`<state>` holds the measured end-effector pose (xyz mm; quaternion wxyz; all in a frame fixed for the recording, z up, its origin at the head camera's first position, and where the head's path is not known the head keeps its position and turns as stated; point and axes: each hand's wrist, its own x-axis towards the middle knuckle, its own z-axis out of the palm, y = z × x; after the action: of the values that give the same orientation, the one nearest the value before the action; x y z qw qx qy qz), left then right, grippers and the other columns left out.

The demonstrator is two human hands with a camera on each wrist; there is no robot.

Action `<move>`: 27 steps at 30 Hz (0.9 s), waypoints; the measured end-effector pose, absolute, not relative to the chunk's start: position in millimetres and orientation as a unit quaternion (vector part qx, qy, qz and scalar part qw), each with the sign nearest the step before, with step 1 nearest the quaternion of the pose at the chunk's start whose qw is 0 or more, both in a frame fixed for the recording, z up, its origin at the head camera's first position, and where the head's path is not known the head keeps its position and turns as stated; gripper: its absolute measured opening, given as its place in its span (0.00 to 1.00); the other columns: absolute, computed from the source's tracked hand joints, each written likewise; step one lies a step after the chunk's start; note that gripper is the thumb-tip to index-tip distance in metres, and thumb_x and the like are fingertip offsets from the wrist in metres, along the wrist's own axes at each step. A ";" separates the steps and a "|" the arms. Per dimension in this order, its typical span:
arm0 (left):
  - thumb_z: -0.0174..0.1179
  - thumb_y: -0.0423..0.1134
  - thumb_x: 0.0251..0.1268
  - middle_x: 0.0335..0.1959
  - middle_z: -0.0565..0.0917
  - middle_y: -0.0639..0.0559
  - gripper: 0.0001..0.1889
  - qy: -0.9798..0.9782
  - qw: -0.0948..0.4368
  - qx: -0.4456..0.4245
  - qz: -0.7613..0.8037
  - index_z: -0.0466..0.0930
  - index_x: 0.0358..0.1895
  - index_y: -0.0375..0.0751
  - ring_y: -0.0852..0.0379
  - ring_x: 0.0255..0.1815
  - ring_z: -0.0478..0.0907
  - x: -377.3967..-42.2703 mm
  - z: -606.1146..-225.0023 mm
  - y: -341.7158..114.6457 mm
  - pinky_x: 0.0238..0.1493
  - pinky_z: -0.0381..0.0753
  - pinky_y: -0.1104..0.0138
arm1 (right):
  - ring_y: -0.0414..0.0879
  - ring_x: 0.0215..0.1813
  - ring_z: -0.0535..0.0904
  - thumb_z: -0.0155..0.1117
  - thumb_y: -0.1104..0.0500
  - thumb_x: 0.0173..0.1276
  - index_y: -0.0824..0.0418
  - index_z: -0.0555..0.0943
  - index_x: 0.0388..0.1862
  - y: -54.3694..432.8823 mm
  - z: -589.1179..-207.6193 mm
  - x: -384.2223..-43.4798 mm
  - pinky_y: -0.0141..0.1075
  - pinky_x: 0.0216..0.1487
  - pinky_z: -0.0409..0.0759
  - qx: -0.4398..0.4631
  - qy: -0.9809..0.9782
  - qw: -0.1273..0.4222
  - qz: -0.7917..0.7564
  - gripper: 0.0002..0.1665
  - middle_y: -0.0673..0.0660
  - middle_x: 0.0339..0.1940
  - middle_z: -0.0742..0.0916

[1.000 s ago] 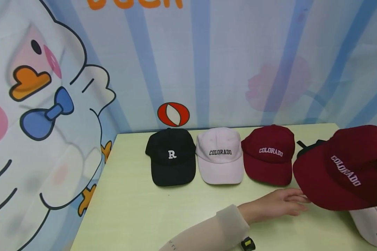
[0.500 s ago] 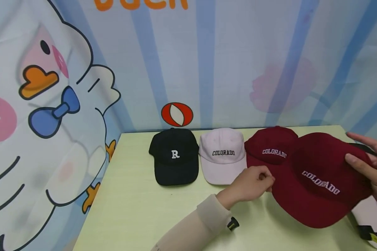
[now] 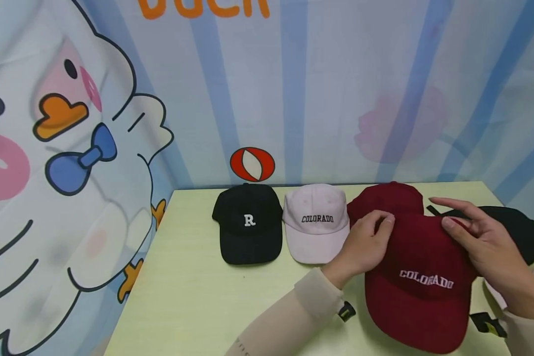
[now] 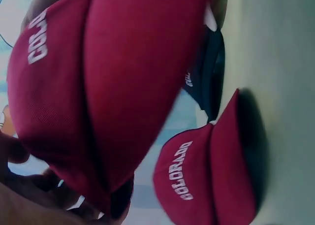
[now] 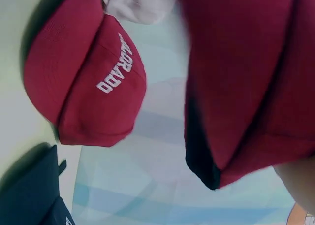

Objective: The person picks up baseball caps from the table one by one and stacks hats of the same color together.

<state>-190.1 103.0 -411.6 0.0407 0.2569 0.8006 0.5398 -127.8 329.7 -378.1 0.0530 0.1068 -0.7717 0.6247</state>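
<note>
Both hands hold a dark red baseball cap in front of the row, its brim toward me and its white COLORADO lettering facing up. My left hand pinches the left side of its crown. On the right side, my right hand grips the crown, thumb on the outside and index finger stretched out. A matching red cap lies behind, partly covered by the held one; its lettering shows in the right wrist view, where that red cap rests on the table.
Left of the red caps stand a pale pink COLORADO cap and a black cap with a white R. Behind my right hand lies another black cap; a pale cap shows below it. A duck-print cloth hangs behind the table.
The held red cap has moved left and turned so its brim points toward me. My left hand has gone from beside the brim to pinching the crown. The right hand has followed leftward.
</note>
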 end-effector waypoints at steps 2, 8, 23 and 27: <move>0.42 0.52 0.85 0.55 0.86 0.57 0.20 0.802 0.060 0.235 0.546 0.82 0.59 0.51 0.68 0.52 0.79 -190.6 -415.0 104.2 0.54 0.77 0.73 | 0.44 0.34 0.91 0.50 0.62 0.84 0.51 0.69 0.78 327.7 -381.9 -131.1 0.41 0.27 0.87 0.098 -0.781 0.062 0.614 0.27 0.44 0.42 0.93; 0.46 0.44 0.84 0.47 0.87 0.49 0.16 0.743 0.075 0.192 0.637 0.82 0.45 0.39 0.72 0.42 0.74 -201.1 -426.0 109.0 0.46 0.73 0.76 | 0.46 0.31 0.90 0.52 0.55 0.84 0.46 0.72 0.74 331.5 -391.6 -136.9 0.44 0.25 0.87 0.052 -0.834 0.062 0.546 0.23 0.38 0.40 0.92; 0.53 0.39 0.81 0.52 0.85 0.51 0.13 0.625 0.075 0.095 0.771 0.82 0.46 0.31 0.70 0.44 0.73 -241.0 -427.1 124.8 0.51 0.71 0.74 | 0.29 0.40 0.81 0.56 0.41 0.80 0.59 0.75 0.71 360.7 -407.5 -153.0 0.26 0.39 0.77 -0.056 -0.888 0.066 0.451 0.31 0.28 0.44 0.81; 0.53 0.40 0.81 0.49 0.84 0.53 0.12 0.621 0.072 0.077 0.776 0.83 0.47 0.34 0.69 0.45 0.73 -255.7 -429.2 133.2 0.53 0.71 0.72 | 0.23 0.43 0.79 0.55 0.40 0.80 0.63 0.70 0.76 361.5 -407.1 -164.4 0.20 0.41 0.75 -0.065 -0.882 0.053 0.464 0.37 0.26 0.46 0.79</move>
<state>-255.7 133.2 -429.2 0.0722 0.0771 0.6215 0.7763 -164.4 361.5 -407.1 0.0526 -0.0652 -0.8820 0.4637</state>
